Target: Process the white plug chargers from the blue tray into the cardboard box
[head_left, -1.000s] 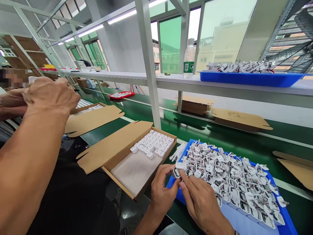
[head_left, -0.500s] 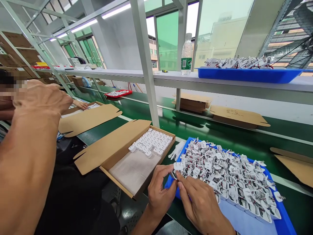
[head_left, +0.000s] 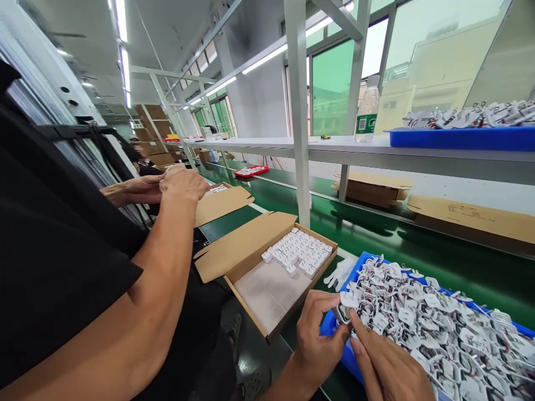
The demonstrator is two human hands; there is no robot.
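Between thumb and forefinger, my left hand grips a small white plastic part by its left side. My right hand presses its fingertips on the right side of the same part. Both hands are over the near left corner of a blue tray, heaped with white parts with thin wires. Left of them lies an open cardboard box, its far end holding rows of white blocks on a grey liner. A white glove rests between box and tray.
At the left, a person in black reaches an arm forward near another open box. A shelf carries a bottle and a second blue tray. A metal post stands behind the box. Flattened cardboard lies behind the tray.
The camera view has swung left, so the scene sits further right. The other person's arm now shows lower, with both of their hands together. My hands stay on the white part.
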